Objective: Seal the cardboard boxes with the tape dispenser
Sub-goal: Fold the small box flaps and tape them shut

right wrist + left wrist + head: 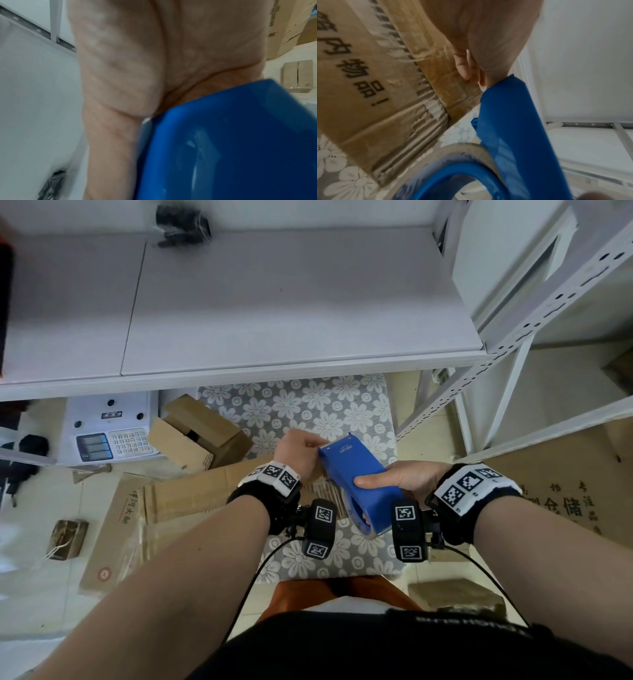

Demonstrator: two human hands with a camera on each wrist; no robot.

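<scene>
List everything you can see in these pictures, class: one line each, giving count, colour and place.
Dispenser: one, blue, held over the chair.
Tape roll: one, pale, inside the dispenser.
Open box: one, brown, on the floor under the table.
Flat cardboard: several sheets, brown, on the floor and chair.
Scale: one, white, under the table.
Chair: one, grey floral, below the hands.
Table: one, grey-white, ahead.
Shelving: one, white, at right.
Left hand: at the dispenser's front end.
Right hand: grips the dispenser's body.
</scene>
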